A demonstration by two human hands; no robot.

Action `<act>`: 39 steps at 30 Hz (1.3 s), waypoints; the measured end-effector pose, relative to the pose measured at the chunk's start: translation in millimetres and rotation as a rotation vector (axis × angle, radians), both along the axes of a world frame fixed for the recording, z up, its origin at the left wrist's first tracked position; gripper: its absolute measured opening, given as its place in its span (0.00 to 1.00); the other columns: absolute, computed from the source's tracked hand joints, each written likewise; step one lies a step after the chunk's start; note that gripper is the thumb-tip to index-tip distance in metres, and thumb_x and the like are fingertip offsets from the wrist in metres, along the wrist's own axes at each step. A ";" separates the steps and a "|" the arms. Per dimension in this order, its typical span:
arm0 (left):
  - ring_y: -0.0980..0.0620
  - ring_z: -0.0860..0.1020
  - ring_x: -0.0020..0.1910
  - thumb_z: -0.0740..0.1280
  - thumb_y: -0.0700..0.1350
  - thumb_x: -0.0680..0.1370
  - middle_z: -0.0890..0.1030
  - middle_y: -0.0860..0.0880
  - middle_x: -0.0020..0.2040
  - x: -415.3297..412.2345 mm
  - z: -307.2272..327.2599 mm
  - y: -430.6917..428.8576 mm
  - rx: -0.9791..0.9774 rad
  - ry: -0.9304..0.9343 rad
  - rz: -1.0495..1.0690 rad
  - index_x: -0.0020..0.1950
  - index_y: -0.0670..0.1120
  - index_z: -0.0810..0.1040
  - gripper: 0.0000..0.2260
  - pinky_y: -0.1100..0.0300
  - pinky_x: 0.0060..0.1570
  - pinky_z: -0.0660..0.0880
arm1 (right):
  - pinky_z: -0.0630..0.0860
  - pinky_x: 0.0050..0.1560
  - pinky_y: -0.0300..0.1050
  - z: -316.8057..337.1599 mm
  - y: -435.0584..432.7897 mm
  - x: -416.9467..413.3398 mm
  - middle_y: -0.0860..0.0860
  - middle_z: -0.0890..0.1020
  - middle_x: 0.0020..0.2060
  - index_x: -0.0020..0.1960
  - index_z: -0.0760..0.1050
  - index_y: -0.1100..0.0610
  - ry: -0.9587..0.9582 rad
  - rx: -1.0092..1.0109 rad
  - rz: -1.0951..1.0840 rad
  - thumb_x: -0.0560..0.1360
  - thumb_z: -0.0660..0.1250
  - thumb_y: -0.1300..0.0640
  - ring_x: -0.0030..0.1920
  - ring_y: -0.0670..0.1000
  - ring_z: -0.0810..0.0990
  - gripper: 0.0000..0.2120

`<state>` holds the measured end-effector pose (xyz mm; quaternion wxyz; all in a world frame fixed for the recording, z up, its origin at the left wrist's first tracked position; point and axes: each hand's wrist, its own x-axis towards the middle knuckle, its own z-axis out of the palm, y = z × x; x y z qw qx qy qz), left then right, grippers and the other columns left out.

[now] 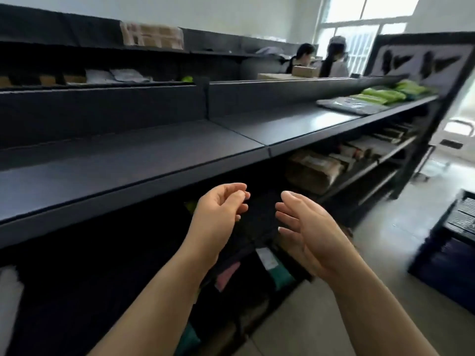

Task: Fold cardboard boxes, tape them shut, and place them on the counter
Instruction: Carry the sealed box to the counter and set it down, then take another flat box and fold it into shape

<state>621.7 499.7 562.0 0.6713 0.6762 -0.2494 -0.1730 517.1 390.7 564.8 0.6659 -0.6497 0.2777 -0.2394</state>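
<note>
Cardboard (312, 169) lies bundled on the low shelf (372, 167) at right, apart from the empty left hand (218, 209), fingers loosely curled, and right hand (305, 227), fingers straight together; a hurried reach may snag nearby packs (357, 150).

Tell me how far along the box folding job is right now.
Done: no folded, taped box shows on the dark counter; only green packets lie at its far end. In hand: nothing; the left hand and right hand hover bare below the counter's edge, fingers relaxed. Left: seemingly everything: fetch flat cardboard, perhaps from the brown bundles under the counter, then fold, tape and place.
</note>
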 end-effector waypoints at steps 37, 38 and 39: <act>0.52 0.80 0.42 0.63 0.45 0.80 0.84 0.51 0.46 -454.0 -230.7 -316.6 0.742 -0.114 -1.751 0.51 0.48 0.81 0.07 0.55 0.45 0.78 | 0.68 0.69 0.58 -236.5 -18.7 -441.4 0.49 0.75 0.61 0.68 0.71 0.51 0.121 0.746 -2.004 0.79 0.62 0.45 0.64 0.54 0.73 0.20; 0.51 0.80 0.43 0.63 0.45 0.80 0.83 0.51 0.46 -461.0 -240.3 -307.6 0.771 -0.118 -1.777 0.51 0.48 0.81 0.07 0.54 0.45 0.77 | 0.68 0.69 0.57 -247.6 -6.7 -442.9 0.50 0.75 0.63 0.69 0.71 0.52 0.115 0.782 -2.033 0.79 0.63 0.45 0.65 0.54 0.73 0.21; 0.51 0.80 0.43 0.63 0.45 0.81 0.83 0.50 0.46 -467.6 -250.4 -299.2 0.800 -0.127 -1.797 0.50 0.48 0.80 0.07 0.54 0.45 0.76 | 0.68 0.69 0.57 -259.6 3.9 -444.3 0.51 0.75 0.65 0.69 0.70 0.53 0.113 0.818 -2.062 0.79 0.63 0.46 0.65 0.54 0.73 0.21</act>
